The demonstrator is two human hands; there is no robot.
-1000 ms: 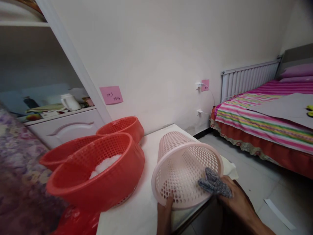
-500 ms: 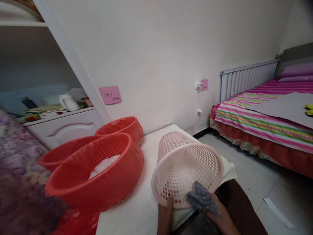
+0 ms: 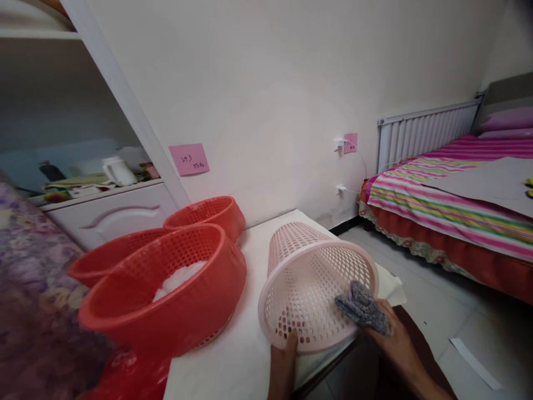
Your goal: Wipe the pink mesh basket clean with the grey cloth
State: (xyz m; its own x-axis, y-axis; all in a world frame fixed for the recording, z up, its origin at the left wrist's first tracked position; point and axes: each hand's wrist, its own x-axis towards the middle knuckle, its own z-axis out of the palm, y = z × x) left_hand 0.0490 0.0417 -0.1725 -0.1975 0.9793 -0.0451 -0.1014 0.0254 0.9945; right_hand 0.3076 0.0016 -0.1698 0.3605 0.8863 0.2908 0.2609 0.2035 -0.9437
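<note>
A pale pink perforated plastic basket lies tipped on its side on the white desk, its open mouth facing the person and its narrower base pointing toward the wall. The left hand grips the lower rim of the basket, its fingers curled over the edge from below. The right hand clasps a crumpled grey scrubbing cloth and presses it against the right side of the basket's rim, partly inside the mouth. Just left of the pink basket stand three red perforated plastic baskets, overlapping one another; the nearest one holds something white. A pink sticky note with handwriting hangs on the wall behind them. To the right, well apart from the desk, a bed with a bright striped cover stands against a white radiator.
</note>
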